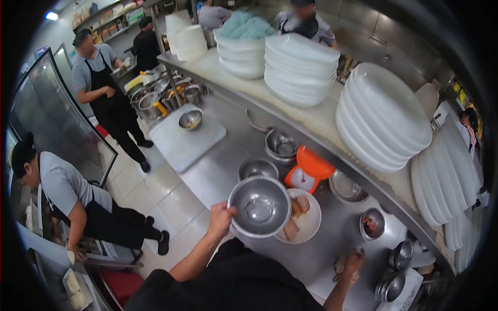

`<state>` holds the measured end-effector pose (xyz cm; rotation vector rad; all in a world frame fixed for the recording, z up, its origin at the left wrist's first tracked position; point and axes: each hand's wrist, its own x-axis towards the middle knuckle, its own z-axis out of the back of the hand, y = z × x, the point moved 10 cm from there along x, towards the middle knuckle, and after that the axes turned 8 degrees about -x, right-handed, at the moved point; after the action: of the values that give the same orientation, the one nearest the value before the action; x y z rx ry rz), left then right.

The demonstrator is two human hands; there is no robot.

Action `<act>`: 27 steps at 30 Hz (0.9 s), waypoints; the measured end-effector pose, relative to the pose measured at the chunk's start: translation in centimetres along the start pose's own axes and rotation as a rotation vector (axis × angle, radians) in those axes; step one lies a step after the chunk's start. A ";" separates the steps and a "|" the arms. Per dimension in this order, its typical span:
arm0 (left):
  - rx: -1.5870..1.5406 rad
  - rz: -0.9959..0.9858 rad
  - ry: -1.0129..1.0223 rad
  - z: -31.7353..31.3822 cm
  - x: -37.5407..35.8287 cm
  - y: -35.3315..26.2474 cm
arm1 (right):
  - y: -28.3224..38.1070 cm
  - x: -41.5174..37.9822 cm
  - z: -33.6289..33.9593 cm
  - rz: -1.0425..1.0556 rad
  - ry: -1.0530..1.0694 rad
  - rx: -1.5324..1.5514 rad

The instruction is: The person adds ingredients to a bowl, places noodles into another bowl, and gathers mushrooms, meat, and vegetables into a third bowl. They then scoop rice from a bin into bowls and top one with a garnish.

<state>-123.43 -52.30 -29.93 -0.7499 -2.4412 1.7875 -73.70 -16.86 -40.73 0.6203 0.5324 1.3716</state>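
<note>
Gripped at its left rim, a steel mixing bowl (pixel 260 206) is in my left hand (pixel 222 220), raised over the counter. Nothing but a wet shine shows inside it. Partly hidden behind the bowl stands a white bowl (pixel 309 223) with pale and brownish pieces of food. My right hand (pixel 354 263) is low over the steel counter at the right, its fingers curled on a crumpled beige cloth (pixel 340 265). A small steel bowl (pixel 372 224) with reddish food stands just beyond that hand.
An orange kitchen scale (pixel 306 173) and more steel bowls (pixel 258 169) stand beyond. A white cutting board (pixel 188 137) carries a small bowl. Overhead, a shelf (pixel 311 122) holds stacked white plates (pixel 384 119). Several people work nearby, one person (pixel 78 197) bending at the left.
</note>
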 end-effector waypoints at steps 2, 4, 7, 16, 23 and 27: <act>0.012 0.031 0.021 -0.5 0.0 0.6 | 4.3 -6.0 0.8 0.205 -0.003 -0.627; -0.057 -0.048 0.077 -1.9 -0.1 -0.2 | 4.2 -10.3 0.4 0.333 -0.046 -0.704; -0.056 -0.029 0.113 -2.5 0.4 0.8 | 2.9 -11.6 0.9 0.387 -0.072 -0.686; 0.004 0.046 0.243 -5.7 -0.7 2.7 | 3.8 -9.6 3.5 0.278 -0.393 -0.579; 0.127 0.044 0.460 -12.6 -4.0 5.2 | -2.1 -6.3 5.6 0.053 -0.368 -0.454; 0.283 0.111 0.635 -18.2 -7.1 8.6 | -0.7 -7.3 7.7 0.008 -0.324 0.367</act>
<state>-108.70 -36.87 -29.61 -1.2078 -1.7322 1.5531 -68.93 -24.87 -35.58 1.1221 0.5205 1.1566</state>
